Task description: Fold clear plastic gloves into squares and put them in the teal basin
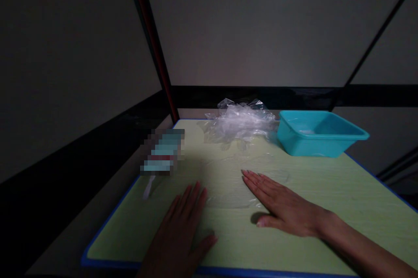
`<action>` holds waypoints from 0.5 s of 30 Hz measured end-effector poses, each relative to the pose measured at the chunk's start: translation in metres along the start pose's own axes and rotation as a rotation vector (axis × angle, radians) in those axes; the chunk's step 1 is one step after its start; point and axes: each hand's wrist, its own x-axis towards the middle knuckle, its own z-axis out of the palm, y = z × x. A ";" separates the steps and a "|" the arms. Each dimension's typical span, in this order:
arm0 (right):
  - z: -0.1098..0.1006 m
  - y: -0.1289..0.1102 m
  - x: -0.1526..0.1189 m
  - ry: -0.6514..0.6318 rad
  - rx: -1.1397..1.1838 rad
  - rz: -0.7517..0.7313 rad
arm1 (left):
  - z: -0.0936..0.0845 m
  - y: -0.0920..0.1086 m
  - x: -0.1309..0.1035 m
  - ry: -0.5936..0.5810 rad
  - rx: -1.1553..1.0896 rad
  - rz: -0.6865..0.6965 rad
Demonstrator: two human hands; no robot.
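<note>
A thin clear plastic bag (228, 191) lies spread on the pale green tabletop (235, 243), its edges hard to make out. My left hand (183, 230) is palm down near the front edge, fingers extended, beside the bag's left side. From the right reaches my right hand (284, 204), flat with its fingertips on the bag's right part and the thumb apart. Neither hand grips anything. Behind the bag sits a crumpled pile of clear plastic (243, 121).
A turquoise plastic basin (316, 143) stands at the back right, with something pale inside. At the left edge lies a blurred, pixelated item (163, 151) with a white strip (149, 187) in front of it. Walls rise behind and to the left.
</note>
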 end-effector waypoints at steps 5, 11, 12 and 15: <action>0.003 0.002 -0.001 0.056 -0.012 -0.011 | 0.000 0.001 0.001 0.022 -0.024 -0.007; 0.002 0.005 -0.006 0.023 -0.029 -0.027 | 0.002 0.002 0.002 0.014 -0.013 -0.015; 0.001 0.005 -0.007 0.016 -0.031 -0.030 | 0.002 0.002 0.001 0.018 -0.018 -0.013; -0.002 0.004 -0.008 0.002 -0.029 -0.031 | 0.004 0.002 0.000 0.021 -0.033 -0.021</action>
